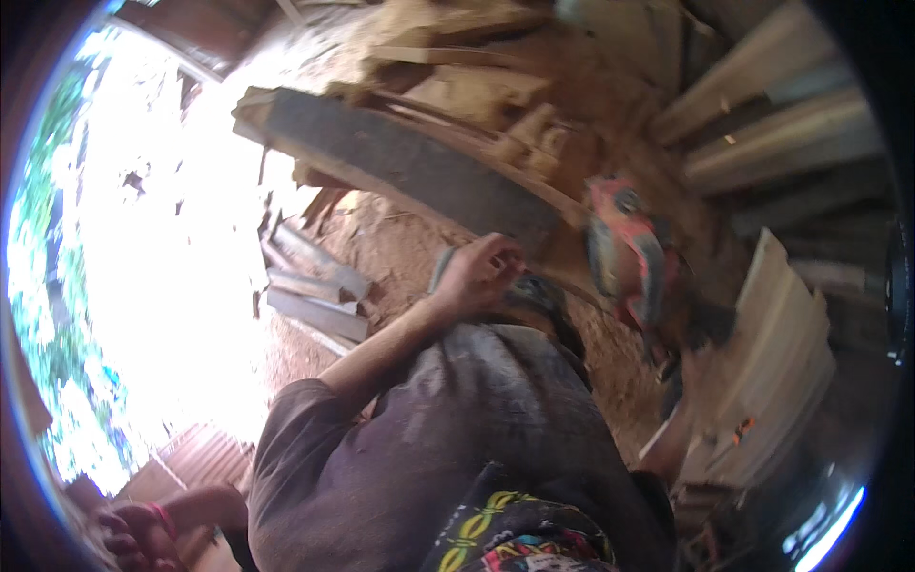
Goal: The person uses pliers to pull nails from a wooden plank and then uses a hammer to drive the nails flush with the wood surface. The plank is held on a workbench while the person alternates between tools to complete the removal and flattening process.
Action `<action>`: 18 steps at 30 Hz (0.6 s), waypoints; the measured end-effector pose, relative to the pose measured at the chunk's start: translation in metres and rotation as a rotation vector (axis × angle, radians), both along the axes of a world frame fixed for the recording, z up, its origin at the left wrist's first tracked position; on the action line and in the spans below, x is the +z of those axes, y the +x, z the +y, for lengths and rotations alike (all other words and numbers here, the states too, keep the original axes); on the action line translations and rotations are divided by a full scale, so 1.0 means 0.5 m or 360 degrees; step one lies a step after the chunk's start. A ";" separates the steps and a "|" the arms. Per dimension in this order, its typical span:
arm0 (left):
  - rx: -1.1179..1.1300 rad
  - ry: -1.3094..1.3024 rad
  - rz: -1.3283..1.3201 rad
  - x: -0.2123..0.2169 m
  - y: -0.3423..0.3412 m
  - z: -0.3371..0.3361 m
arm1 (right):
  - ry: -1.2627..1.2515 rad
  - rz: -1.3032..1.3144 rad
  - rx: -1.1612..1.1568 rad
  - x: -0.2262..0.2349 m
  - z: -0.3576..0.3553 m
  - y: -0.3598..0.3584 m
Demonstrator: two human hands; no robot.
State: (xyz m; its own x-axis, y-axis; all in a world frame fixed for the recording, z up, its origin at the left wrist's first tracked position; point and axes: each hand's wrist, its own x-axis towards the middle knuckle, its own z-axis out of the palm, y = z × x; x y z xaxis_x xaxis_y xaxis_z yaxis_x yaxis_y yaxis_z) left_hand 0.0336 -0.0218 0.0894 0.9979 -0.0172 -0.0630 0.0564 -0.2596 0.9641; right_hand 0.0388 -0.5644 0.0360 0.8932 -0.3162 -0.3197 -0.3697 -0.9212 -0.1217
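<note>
My left hand (484,272) reaches forward from my grey shirt sleeve. Its fingers are curled around a small flat grey piece (442,268). The hand sits against the lower edge of a long dark plank (410,167) that runs slantwise across a heap of sawn wood. A red chainsaw (624,253) lies just right of the hand, on the sawdust-covered ground. My grey shirt (477,419) fills the lower middle and hides my right hand.
Pale boards (762,372) are stacked at the right, with longer planks (762,105) leaning behind them. Short grey offcuts (315,296) lie on the reddish earth to the left. Bright daylight washes out the far left. A foot with a red strap (138,534) shows at the lower left.
</note>
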 end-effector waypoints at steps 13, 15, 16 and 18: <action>0.0542 0.0076 0.0065 -0.110 -0.036 0.049 | -0.0380 0.1134 0.0603 0.110 -0.015 0.164; 0.0605 -0.0060 0.0202 -0.142 -0.046 0.074 | -0.0419 0.0743 0.0472 0.171 0.075 0.235; 0.0627 -0.0140 0.0260 -0.148 -0.049 0.081 | -0.0425 0.0507 0.0380 0.219 0.133 0.265; 0.0746 -0.0152 0.0473 -0.138 -0.073 0.089 | -0.0256 0.0074 0.0416 0.275 0.218 0.327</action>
State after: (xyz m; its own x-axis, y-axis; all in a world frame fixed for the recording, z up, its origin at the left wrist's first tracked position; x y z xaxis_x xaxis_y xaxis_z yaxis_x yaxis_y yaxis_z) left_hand -0.0029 0.0226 0.0202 0.8398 0.4041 -0.3625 0.4175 -0.0539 0.9071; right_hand 0.2022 -0.4553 0.1734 0.9364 -0.1274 -0.3270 -0.1193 -0.9918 0.0447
